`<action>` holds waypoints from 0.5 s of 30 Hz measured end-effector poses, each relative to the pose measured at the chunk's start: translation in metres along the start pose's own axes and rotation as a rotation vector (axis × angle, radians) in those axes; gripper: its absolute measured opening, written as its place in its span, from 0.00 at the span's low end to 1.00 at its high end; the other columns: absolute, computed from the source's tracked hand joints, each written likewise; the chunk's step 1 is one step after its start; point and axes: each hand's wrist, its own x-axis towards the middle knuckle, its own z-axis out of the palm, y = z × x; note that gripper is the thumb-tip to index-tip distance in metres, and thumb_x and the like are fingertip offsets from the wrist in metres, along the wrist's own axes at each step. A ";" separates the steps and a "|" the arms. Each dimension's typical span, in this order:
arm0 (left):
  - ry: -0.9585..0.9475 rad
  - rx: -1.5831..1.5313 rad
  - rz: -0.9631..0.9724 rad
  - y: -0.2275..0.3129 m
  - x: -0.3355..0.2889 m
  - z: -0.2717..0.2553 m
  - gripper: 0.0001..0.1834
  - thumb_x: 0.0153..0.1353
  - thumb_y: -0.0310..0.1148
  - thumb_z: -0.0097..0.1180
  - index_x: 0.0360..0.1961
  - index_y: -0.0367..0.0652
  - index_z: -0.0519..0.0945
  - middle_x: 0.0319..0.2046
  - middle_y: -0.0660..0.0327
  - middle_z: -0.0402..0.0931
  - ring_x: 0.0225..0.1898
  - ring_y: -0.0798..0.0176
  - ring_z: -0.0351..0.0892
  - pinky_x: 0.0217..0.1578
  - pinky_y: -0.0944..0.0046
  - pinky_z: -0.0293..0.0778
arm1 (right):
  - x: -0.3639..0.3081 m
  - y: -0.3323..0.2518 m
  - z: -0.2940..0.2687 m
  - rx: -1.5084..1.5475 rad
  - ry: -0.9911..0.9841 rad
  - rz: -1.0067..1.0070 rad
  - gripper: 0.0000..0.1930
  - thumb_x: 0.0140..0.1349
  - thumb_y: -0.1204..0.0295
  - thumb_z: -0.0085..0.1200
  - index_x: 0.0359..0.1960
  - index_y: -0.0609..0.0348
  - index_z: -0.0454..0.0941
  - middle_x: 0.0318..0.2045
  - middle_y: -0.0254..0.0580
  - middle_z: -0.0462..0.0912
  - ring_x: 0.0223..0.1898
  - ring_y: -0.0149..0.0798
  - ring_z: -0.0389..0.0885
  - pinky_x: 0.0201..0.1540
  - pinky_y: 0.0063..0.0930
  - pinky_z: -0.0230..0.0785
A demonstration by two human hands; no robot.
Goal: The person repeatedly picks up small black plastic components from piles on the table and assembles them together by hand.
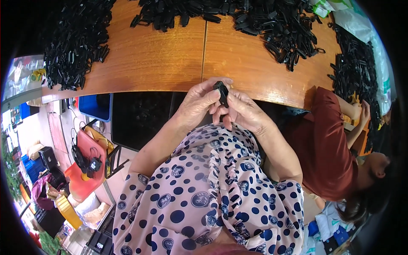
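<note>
Between my two hands, just over the table's near edge, is a small elongated black plastic piece (221, 92). My left hand (197, 102) pinches it from the left, with the thumb laid along its side. From the right, my right hand (247, 111) grips its lower end between thumb and fingers. The finger pads behind the piece are partly hidden. Heaps of similar black plastic pieces (293, 40) lie on the wooden table (161, 59) beyond my hands, with another large heap (76, 46) at the far left.
At my right a person in a dark red top (329, 148) works beside another black heap (357, 72) and a plastic bag (361, 32). To the left stand a blue bin (95, 106) and a red chair (89, 157) with headphones and cables on it. A black tray (138, 119) sits below the table edge.
</note>
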 end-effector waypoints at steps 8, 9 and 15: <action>0.045 0.172 0.152 0.005 0.018 -0.002 0.10 0.61 0.34 0.53 0.41 0.41 0.75 0.49 0.54 0.71 0.44 0.68 0.71 0.48 0.68 0.68 | 0.012 -0.016 0.003 -0.422 0.293 -0.099 0.19 0.63 0.57 0.50 0.42 0.63 0.72 0.32 0.39 0.78 0.32 0.34 0.80 0.29 0.21 0.71; 0.097 0.328 0.177 0.010 0.022 -0.003 0.07 0.61 0.30 0.51 0.39 0.40 0.74 0.49 0.54 0.72 0.51 0.63 0.69 0.55 0.63 0.63 | 0.012 -0.026 -0.003 -0.638 0.315 -0.087 0.19 0.62 0.57 0.52 0.42 0.63 0.72 0.32 0.40 0.78 0.32 0.36 0.80 0.30 0.24 0.71; -0.037 0.709 0.319 0.057 0.063 -0.009 0.07 0.60 0.22 0.50 0.40 0.40 0.72 0.47 0.54 0.74 0.51 0.62 0.71 0.54 0.65 0.65 | 0.004 -0.097 -0.077 -2.261 0.882 -0.401 0.12 0.50 0.76 0.56 0.38 0.62 0.72 0.38 0.46 0.73 0.39 0.46 0.77 0.38 0.35 0.74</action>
